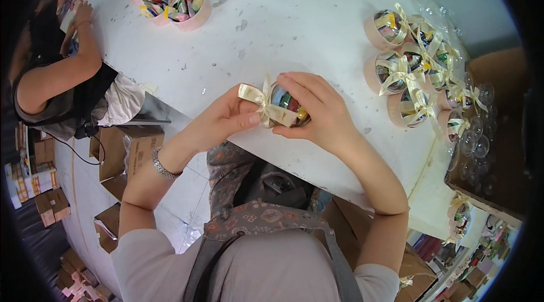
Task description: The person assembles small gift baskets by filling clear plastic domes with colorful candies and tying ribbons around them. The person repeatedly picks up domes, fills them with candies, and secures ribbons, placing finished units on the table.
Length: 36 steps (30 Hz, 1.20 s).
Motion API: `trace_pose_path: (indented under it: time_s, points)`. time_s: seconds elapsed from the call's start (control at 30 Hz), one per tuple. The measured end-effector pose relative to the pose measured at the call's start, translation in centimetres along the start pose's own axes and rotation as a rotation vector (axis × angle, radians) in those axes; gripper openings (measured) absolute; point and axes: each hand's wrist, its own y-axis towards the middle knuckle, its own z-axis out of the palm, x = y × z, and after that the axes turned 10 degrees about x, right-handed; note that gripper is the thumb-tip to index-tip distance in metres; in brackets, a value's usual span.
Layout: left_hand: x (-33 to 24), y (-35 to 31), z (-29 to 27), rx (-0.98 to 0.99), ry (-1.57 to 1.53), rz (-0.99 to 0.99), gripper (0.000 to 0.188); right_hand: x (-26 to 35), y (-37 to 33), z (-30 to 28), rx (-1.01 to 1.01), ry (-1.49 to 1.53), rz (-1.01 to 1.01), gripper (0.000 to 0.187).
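Note:
Between my two hands, above the near edge of the white table [283, 24], is a clear round gift container [289, 110] with colourful wrapped pieces inside. A cream ribbon bow [262, 103] is tied at its left side. My right hand [320, 108] wraps round the container from the right, fingers over its top and thumb below. My left hand [229, 113] pinches at the bow, thumb and fingers closed on the ribbon. The underside of the container is hidden by my hands.
Several finished-looking containers with cream bows [401, 72] stand at the right, beside clear plastic domes [476, 143] and a brown box [498, 86]. Pink round tubs [195, 21] filled with wrapped pieces are at the far left. Another person [56, 81] works at the table's left edge.

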Motion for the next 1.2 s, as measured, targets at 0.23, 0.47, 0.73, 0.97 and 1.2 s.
trace_pose_path:
  time_s: [0.23,0.47,0.73,0.97,1.2]
  points:
    - [-1.2,0.9,0.6,-0.111,0.334,0.135,0.055,0.8,0.0,0.9,0.034,-0.153,-0.019,0.083]
    - [-5.4,2.5,3.8,-0.341,1.056,0.128,0.084,-0.1,0.8,-1.2,0.214,0.308,0.260,0.090]
    - [-7.2,3.3,3.0,-0.313,1.525,0.121,0.079,-3.2,2.8,-1.9,0.238,0.374,0.179,0.069]
    - [-7.5,3.7,2.9,-0.308,1.376,-0.036,0.081,-2.0,1.9,-1.0,0.125,0.173,0.259,0.069]
    - [-5.2,3.6,-0.6,-0.094,1.145,0.295,0.095,-2.2,1.7,-0.7,0.108,0.128,0.234,0.066]
